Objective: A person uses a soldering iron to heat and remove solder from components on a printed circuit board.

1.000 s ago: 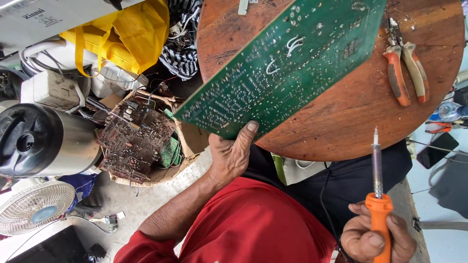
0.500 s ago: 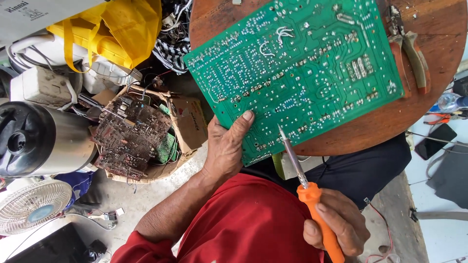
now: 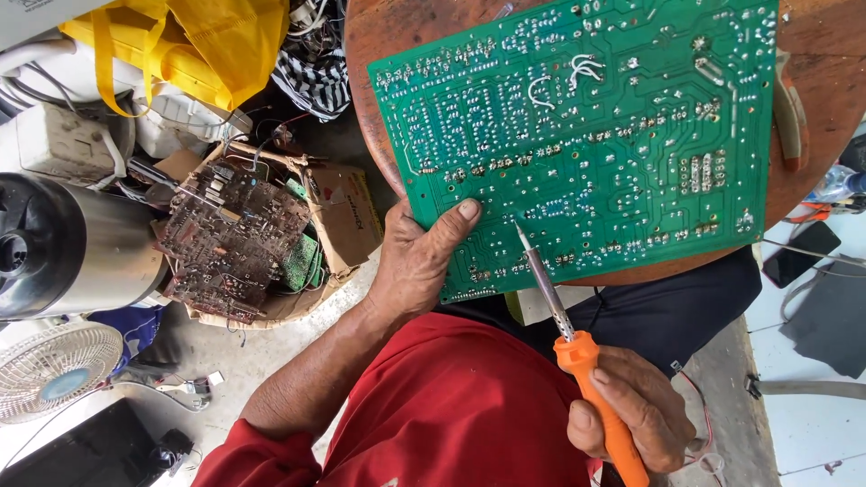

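— What's off to your left there?

— A white fan (image 3: 50, 365) low on the floor, a shiny steel canister (image 3: 68, 245) above it, then a cardboard box (image 3: 338, 216) heaped with old brown circuit boards (image 3: 225, 236). A yellow bag (image 3: 194, 45) sits at the top.

— And your hands?

— They're apart. My left hand (image 3: 417, 261) is clamped on the lower left corner of the green circuit board (image 3: 586, 135), thumb pressed flat on the solder side, fingers hidden behind it. The board is tilted up over the round wooden table (image 3: 397, 36), its upper part above the tabletop and its lower edge hanging out over my lap.

— How does that board handle?

— Stiff and light, I'd judge; one hand carries it. But it's thin, and the face is studded with sharp solder points and a few white wire loops, so I'd say the bare margin at the edge is the place to grip, not the joints. Flexing it could crack a trace.

— The right side?

— My right hand (image 3: 631, 419) is closed round the orange handle of a soldering iron (image 3: 577, 347). Its metal tip touches, or very nearly touches, the board just right of my thumb. Orange-handled pliers (image 3: 792, 113) lie on the table past the board's right edge, and a dark phone (image 3: 801, 254) lies lower down.
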